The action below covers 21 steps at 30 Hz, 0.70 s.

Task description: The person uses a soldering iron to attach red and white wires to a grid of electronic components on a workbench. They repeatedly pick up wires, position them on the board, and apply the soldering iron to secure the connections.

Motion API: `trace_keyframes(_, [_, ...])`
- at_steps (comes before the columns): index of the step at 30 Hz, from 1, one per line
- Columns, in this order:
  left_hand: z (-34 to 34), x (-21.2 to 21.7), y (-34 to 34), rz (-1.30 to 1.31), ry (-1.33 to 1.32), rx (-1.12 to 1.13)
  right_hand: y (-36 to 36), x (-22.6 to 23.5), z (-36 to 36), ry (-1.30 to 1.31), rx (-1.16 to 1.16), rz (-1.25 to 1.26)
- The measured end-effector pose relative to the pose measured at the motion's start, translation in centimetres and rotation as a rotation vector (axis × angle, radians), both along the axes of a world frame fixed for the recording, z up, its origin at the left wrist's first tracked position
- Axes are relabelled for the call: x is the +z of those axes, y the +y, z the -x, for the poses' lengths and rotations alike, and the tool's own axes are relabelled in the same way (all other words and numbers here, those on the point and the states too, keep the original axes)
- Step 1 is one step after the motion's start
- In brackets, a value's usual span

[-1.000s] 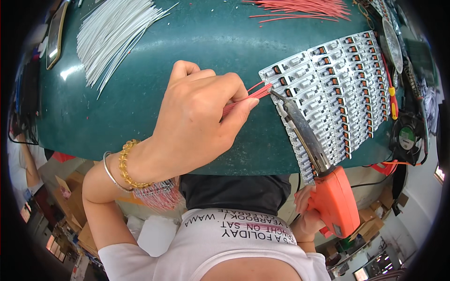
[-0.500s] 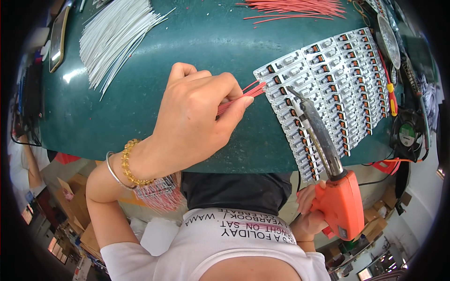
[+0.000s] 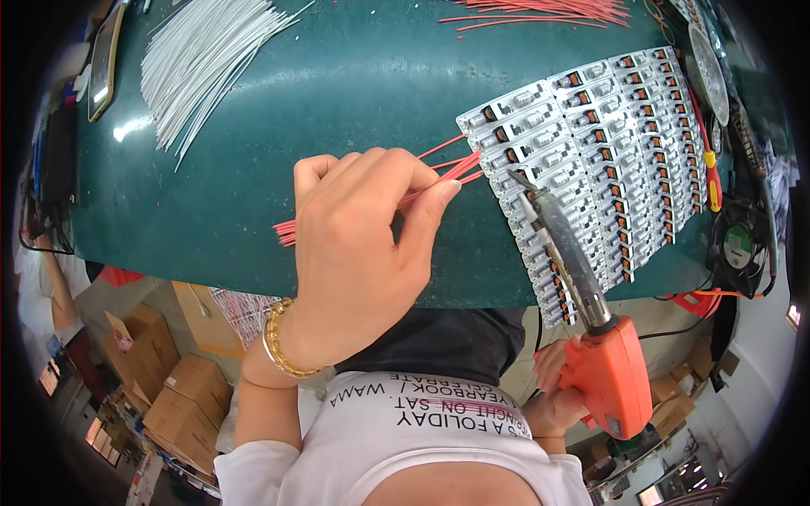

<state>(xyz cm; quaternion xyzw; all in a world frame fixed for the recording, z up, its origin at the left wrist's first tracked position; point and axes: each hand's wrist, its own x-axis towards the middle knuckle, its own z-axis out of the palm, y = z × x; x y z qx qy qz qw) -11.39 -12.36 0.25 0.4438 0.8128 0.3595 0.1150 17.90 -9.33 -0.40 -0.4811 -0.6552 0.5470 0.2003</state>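
My left hand (image 3: 363, 228) pinches a bundle of thin red wires (image 3: 285, 234) between thumb and fingers. The wires' right ends reach the left edge of a panel of small circuit boards (image 3: 582, 160); one wire lies apart, touching the panel's edge farther back. My right hand (image 3: 557, 384) is wrapped round the handle of an orange soldering gun (image 3: 612, 375). Its dark tip hovers over or rests on the boards just right of the wire ends; I cannot tell which.
A pile of white wires (image 3: 202, 63) lies at the back left beside a phone (image 3: 105, 63). More red wires (image 3: 548, 10) lie at the back. On the right are a red-and-yellow screwdriver (image 3: 713, 181) and a small fan (image 3: 738, 244). Cardboard boxes (image 3: 190, 405) stand below the green table (image 3: 211, 228).
My left hand has shifted slightly toward me, and a wire now lies apart at the panel edge. The soldering gun's tip has moved a little nearer along the boards.
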Motion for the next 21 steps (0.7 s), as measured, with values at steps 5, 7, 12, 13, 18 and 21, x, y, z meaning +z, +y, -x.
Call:
trace_keyframes(5, [-0.3, -0.3, 0.5, 0.008, 0.023, -0.023, -0.2, 0.2, 0.4, -0.216, -0.06, 0.01])
trace_keyframes(7, [-0.3, -0.3, 0.5, 0.005, 0.027, -0.025, -0.2, -0.3, 0.4, -0.159, -0.043, -0.032])
trace_keyframes(12, [-0.3, -0.4, 0.6, -0.013, 0.06, -0.022, 0.3, -5.9, -4.5, 0.508, 0.196, -0.25])
trace_keyframes(13, [-0.4, -0.5, 0.6, -0.022, 0.063, -0.023, 0.1, -6.0, -4.6, 0.513, 0.193, -0.267])
trace_keyframes(18, [-0.5, -0.6, 0.5, -0.007, 0.083, -0.022, -0.2, -1.9, -1.6, -0.018, 0.038, -0.285])
trace_keyframes(21, [-0.5, -0.7, 0.7, -0.007, 0.085, -0.032, -0.5, -2.6, -2.4, -0.021, 0.051, -0.357])
